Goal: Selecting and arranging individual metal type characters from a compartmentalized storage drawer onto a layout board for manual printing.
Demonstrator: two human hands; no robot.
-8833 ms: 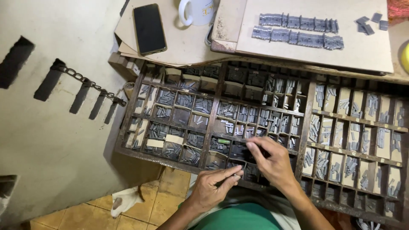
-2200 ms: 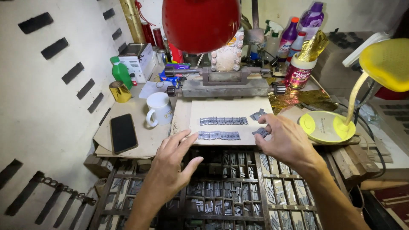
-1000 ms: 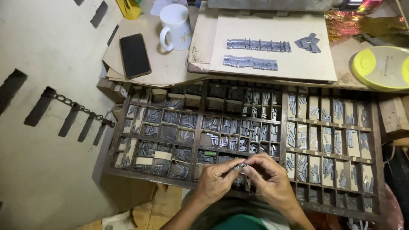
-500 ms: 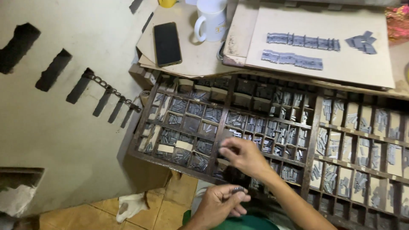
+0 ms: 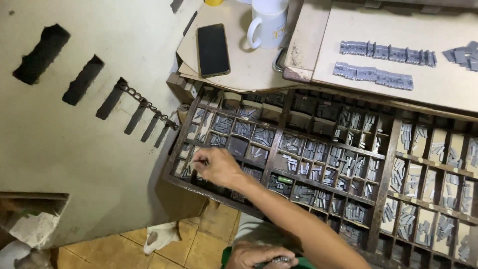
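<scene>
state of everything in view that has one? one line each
right hand: reaching across into a left-edge compartment, fingers pinched
left hand: low by the body, closed on small metal pieces
type case: drawer pulled open, compartments mostly filled
phone: face up, screen dark
mug: upright
type rows: two lines laid flat on the board

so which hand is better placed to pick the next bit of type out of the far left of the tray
Probably the right hand: it reaches across to the left-end compartments of the wooden type tray, fingertips down among the metal pieces. The left hand sits low near the body, closed around a few metal pieces.
</scene>
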